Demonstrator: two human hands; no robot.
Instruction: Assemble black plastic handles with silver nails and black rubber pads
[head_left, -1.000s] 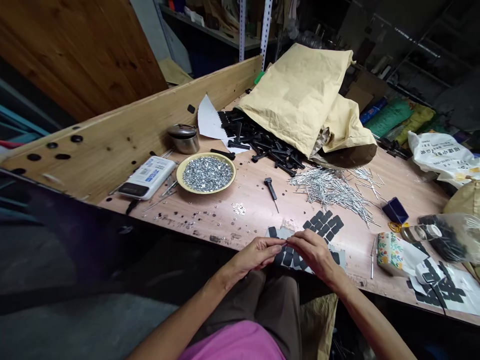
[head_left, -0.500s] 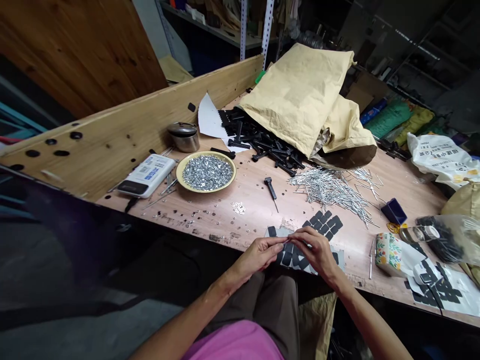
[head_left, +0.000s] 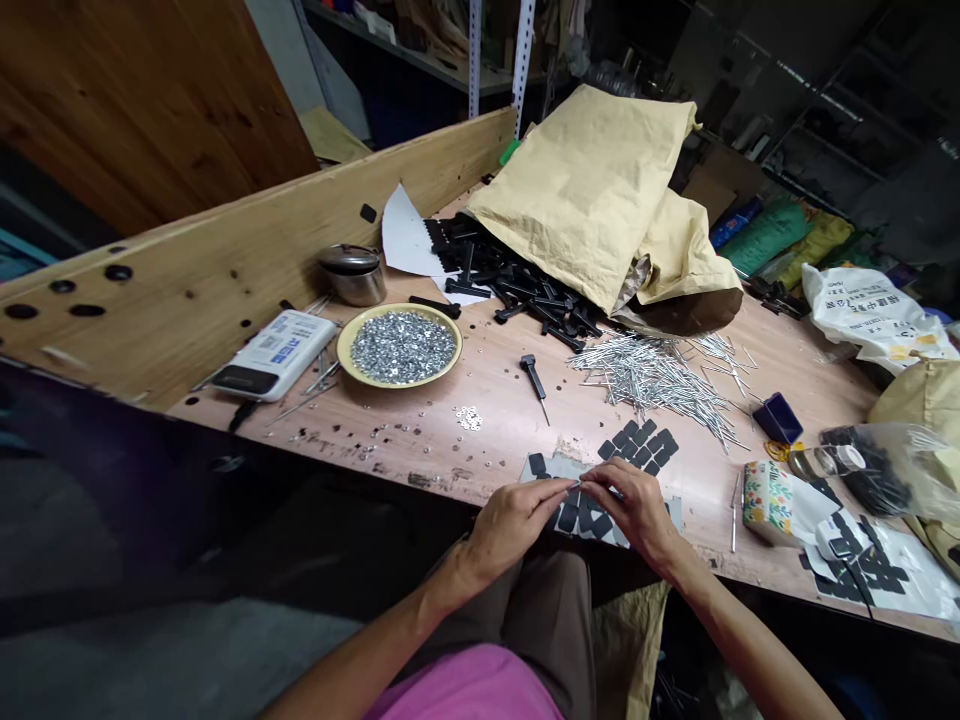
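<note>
My left hand (head_left: 517,520) and my right hand (head_left: 630,500) meet fingertip to fingertip at the front edge of the table. Both are closed in a pinch, and what lies between the fingers is too small to make out. Below them is a grey sheet (head_left: 559,466) bearing several flat black pads (head_left: 568,517). More black pads (head_left: 637,443) lie in rows just beyond my right hand. A black T-shaped piece with a thin metal pin (head_left: 533,378) lies farther back. To the left is a small cluster of washers (head_left: 469,418).
A yellow bowl (head_left: 343,352) holds many small metal pieces. Beside it are a white power bank (head_left: 277,352) and a metal pot (head_left: 360,285). Metal pins (head_left: 652,375), black plastic parts (head_left: 555,310) and a paper sack (head_left: 592,190) lie behind. A flowered box (head_left: 766,497) stands right.
The view has turned slightly, so the table's contents sit a little farther left. My hands stay together in the pinch, with the left wrist turned slightly.
</note>
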